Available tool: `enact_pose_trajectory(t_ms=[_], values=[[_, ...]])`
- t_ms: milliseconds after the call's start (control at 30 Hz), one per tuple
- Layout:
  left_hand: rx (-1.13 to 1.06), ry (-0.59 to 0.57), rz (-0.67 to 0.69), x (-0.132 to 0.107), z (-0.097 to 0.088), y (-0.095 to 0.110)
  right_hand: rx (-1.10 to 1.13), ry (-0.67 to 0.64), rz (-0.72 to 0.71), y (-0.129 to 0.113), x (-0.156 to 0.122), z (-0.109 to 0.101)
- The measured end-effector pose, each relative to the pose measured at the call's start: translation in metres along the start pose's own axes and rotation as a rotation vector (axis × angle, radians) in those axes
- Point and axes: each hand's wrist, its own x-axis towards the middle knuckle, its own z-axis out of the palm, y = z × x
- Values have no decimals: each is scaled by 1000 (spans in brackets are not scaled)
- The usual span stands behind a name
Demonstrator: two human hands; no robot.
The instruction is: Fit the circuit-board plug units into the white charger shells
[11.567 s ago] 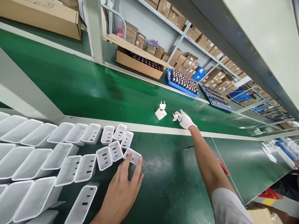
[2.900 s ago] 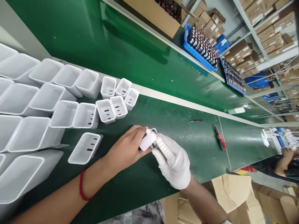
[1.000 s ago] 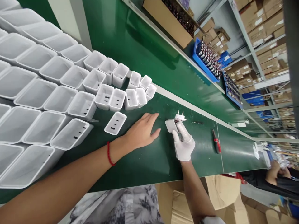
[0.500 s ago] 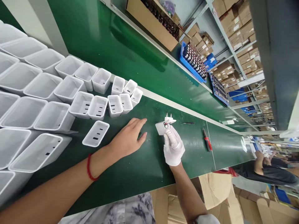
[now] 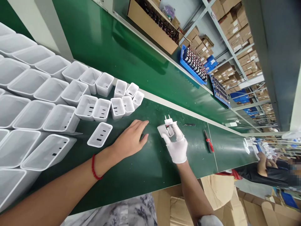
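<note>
My right hand (image 5: pixel 177 146), in a white glove, grips a white charger body with a two-pin plug piece (image 5: pixel 167 127) on its top, held just above the green bench (image 5: pixel 150 166). My bare left hand (image 5: pixel 130 139), a red band on its wrist, lies flat on the bench beside it with fingers stretched out, holding nothing. One empty white charger shell (image 5: pixel 100 134) stands alone to the left of my left hand. Rows of several more white shells (image 5: pixel 70 94) fill the bench's left side.
Red-handled pliers (image 5: pixel 208 142) and dark tweezers (image 5: pixel 188 124) lie on the bench right of my hands. Beyond a pale rail runs a green conveyor belt (image 5: pixel 131 59), with a cardboard box (image 5: pixel 150 26) and blue trays of parts (image 5: pixel 192 61) behind. Another person's arm (image 5: pixel 262 160) shows at far right.
My right hand has shifted slightly on the charger body and plug piece. My left hand stays flat on the bench. The view has moved a little.
</note>
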Motion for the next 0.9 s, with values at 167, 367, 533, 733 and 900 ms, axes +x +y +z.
enact_pose_trajectory(t_ms=[167,367,533,733,900], values=[[-26,2,17,0,0,0,623,-30,390,-11,21,10],[-45,39,5,-1,3,-1,1003,-190,500,-19,42,9],[-47,50,26,-1,4,-1,917,-267,367,-20,56,17],[-59,36,21,-1,1,3,706,-6,249,-3,116,31],[-71,33,3,-1,0,3,124,217,60,25,172,48]])
